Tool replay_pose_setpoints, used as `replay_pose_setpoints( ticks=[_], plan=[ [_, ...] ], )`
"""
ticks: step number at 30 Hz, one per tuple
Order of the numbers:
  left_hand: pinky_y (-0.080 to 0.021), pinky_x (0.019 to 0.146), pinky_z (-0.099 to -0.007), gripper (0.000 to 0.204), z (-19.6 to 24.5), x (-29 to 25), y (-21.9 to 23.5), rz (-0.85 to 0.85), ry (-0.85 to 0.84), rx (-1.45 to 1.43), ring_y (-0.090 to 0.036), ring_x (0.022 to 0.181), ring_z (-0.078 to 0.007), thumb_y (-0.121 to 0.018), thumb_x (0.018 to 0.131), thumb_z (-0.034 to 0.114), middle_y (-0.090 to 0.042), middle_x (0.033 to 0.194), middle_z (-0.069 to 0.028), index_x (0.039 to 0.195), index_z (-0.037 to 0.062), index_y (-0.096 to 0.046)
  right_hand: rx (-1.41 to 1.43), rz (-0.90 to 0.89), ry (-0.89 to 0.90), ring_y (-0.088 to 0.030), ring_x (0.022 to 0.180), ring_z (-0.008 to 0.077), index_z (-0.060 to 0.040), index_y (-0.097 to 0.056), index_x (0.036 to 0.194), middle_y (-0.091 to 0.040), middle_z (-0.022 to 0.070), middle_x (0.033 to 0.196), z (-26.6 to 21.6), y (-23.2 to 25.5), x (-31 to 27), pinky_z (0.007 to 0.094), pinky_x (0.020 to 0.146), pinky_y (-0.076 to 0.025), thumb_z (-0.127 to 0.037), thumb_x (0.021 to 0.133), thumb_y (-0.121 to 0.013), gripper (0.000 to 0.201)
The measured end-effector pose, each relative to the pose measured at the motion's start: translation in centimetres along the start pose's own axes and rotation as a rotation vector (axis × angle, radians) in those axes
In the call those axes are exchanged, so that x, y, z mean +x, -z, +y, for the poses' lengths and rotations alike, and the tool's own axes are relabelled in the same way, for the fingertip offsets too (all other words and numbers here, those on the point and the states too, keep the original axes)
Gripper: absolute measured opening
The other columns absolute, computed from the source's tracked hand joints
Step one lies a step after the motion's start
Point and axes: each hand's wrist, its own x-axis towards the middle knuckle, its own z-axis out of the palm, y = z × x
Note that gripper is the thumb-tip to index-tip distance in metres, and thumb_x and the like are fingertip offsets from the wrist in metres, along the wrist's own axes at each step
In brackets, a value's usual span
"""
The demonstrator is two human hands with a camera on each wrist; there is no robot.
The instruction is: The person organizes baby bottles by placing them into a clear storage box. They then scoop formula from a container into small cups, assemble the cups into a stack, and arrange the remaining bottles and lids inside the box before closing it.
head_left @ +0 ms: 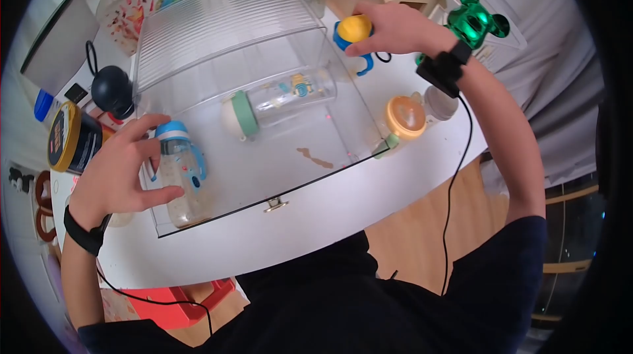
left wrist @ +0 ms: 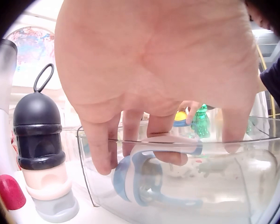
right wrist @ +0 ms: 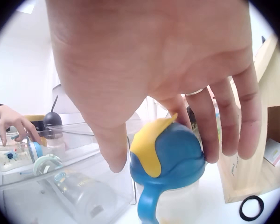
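At left, bottle (head_left: pixel 180 164) laid flat in clear box (head_left: pixel 264 170), spanned by left hand (head_left: pixel 122 170), fingers apart; upper right, right hand (head_left: pixel 400 28) spread, apparently suited to broad cup lid (head_left: pixel 355 28)

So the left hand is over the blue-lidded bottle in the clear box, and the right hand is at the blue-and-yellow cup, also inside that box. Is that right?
Not quite: the blue-and-yellow cup stands outside the clear box, beside its wall, as the right wrist view shows. The left hand is over the blue-lidded bottle in the box, and the right hand is at the cup.
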Motion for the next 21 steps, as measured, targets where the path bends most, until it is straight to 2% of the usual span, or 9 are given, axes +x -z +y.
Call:
replay_pose_setpoints(
  ticks=[5,9,10,11,12,14,16,18,21],
  plan=[
    [-0.055,0.103,-0.0417,0.051,0.0,0.0,0.1,-0.017,0.021,-0.015,-0.065,0.126,-0.0419,-0.096,0.07,0.042,-0.063,0.144,-0.024,0.073,-0.0008,-0.068,-0.046,-0.015,0.077,-0.076,0.103,0.038,-0.0053,-0.071,0.128,-0.08,0.0193,0.11,-0.2,-0.3,1.1,0.0459,0.091,-0.059,-0.058,0.08,-0.086,0.073],
    [-0.055,0.103,-0.0412,0.052,-0.8,0.0,0.1,-0.01,-0.073,0.033,-0.066,0.124,-0.0413,-0.095,0.072,0.045,-0.063,0.141,-0.0242,0.075,-0.0014,-0.07,0.054,0.172,0.165,-0.076,0.1,0.0362,-0.0052,-0.068,0.133,-0.079,0.0194,0.109,0.0,2.0,0.8,0.0444,0.092,-0.058,-0.049,0.082,-0.087,0.07],
    [-0.055,0.103,-0.0417,0.052,-0.9,0.1,0.0,0.003,-0.102,0.041,-0.066,0.12,-0.0408,-0.093,0.075,0.045,-0.064,0.138,-0.0235,0.076,-0.002,-0.071,0.039,0.313,0.226,-0.076,0.1,0.0331,-0.0031,-0.068,0.132,-0.079,0.0183,0.107,0.8,2.3,0.9,0.0445,0.092,-0.058,-0.044,0.083,-0.087,0.067],
    [-0.053,0.106,-0.0422,0.045,-0.6,0.2,0.2,-0.054,-0.01,-0.009,-0.065,0.126,-0.0403,-0.097,0.073,0.035,-0.062,0.142,-0.0234,0.074,0.0005,-0.069,0.099,0.306,0.19,-0.075,0.102,0.0317,-0.001,-0.066,0.134,-0.077,0.0173,0.105,-1.0,4.1,-0.3,0.0445,0.095,-0.057,-0.039,0.084,-0.087,0.066],
    [-0.056,0.102,-0.0427,0.046,-1.0,0.1,-0.1,-0.039,-0.03,0.006,-0.068,0.119,-0.04,-0.097,0.073,0.036,-0.063,0.14,-0.0235,0.075,-0.001,-0.07,0.044,0.269,0.148,-0.074,0.105,0.0285,-0.0004,-0.064,0.136,-0.076,0.0176,0.109,-3.5,6.2,-2.0,0.0389,0.096,-0.057,-0.033,0.085,-0.085,0.065],
    [-0.059,0.095,-0.0437,0.052,-0.8,-0.1,0.1,-0.048,-0.021,0.027,-0.072,0.11,-0.0383,-0.093,0.077,0.044,-0.064,0.139,-0.0221,0.078,-0.0027,-0.071,0.001,0.47,0.363,-0.073,0.103,0.0273,0.0001,-0.064,0.135,-0.073,0.0177,0.113,-2.9,7.0,-2.3,0.0369,0.093,-0.057,-0.038,0.081,-0.088,0.071],
    [-0.059,0.096,-0.0431,0.056,-0.5,-0.2,0.3,-0.054,0.008,0.071,-0.07,0.113,-0.0379,-0.089,0.081,0.05,-0.065,0.14,-0.0201,0.081,-0.0026,-0.073,0.057,0.616,0.489,-0.072,0.1,0.0257,-0.0001,-0.063,0.134,-0.072,0.0158,0.116,-5.0,7.1,-3.2,0.0366,0.087,-0.058,-0.042,0.078,-0.089,0.075],
    [-0.059,0.096,-0.0428,0.057,0.0,-0.2,0.7,-0.071,0.044,0.046,-0.069,0.114,-0.038,-0.089,0.082,0.052,-0.065,0.14,-0.0192,0.08,-0.0028,-0.073,0.164,0.574,0.48,-0.071,0.104,0.0223,-0.0018,-0.062,0.137,-0.07,0.0131,0.119,-7.9,7.9,-5.1,0.0325,0.084,-0.058,-0.039,0.077,-0.09,0.076],
    [-0.059,0.095,-0.0429,0.058,0.4,-0.4,1.0,-0.117,0.069,0.039,-0.069,0.115,-0.0379,-0.088,0.082,0.053,-0.065,0.141,-0.0183,0.078,-0.0027,-0.072,0.354,0.384,0.558,-0.072,0.094,0.0214,-0.0067,-0.062,0.136,-0.072,0.0116,0.11,-13.1,6.4,-6.5,0.0325,0.08,-0.058,-0.029,0.078,-0.091,0.068]
  ],
)
